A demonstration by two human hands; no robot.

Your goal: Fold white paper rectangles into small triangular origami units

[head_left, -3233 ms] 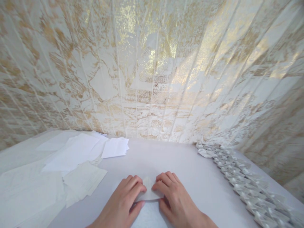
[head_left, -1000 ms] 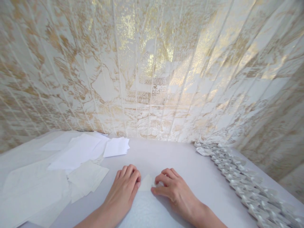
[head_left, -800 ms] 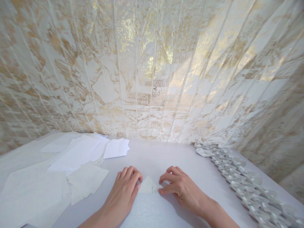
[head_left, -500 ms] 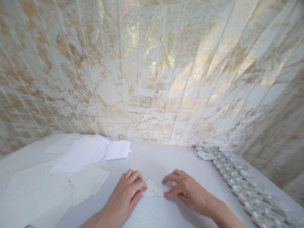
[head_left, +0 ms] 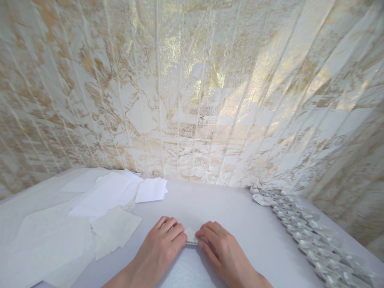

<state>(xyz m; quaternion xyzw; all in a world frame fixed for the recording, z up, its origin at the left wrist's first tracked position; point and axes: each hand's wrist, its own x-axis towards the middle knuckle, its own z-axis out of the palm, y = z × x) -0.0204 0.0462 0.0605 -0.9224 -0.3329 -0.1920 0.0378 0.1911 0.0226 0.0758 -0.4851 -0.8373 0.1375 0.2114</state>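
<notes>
A small folded white paper piece [head_left: 191, 236] lies on the pale table [head_left: 246, 224] near its front edge. My left hand [head_left: 160, 250] rests on its left side, fingers together and pressing down. My right hand [head_left: 220, 250] covers its right side, fingers curled close and pressing the fold. Only a small pointed part of the paper shows between the fingertips. Under both hands lies a larger textured white sheet [head_left: 183, 274].
Loose white paper sheets [head_left: 102, 200] are scattered over the table's left side. A long row of several folded white paper pieces [head_left: 303, 232] runs along the right edge. A gold and white patterned curtain [head_left: 192, 92] hangs directly behind the table.
My right hand has moved left, back onto the paper, closing the gap with my left hand. Less of the folded piece shows now.
</notes>
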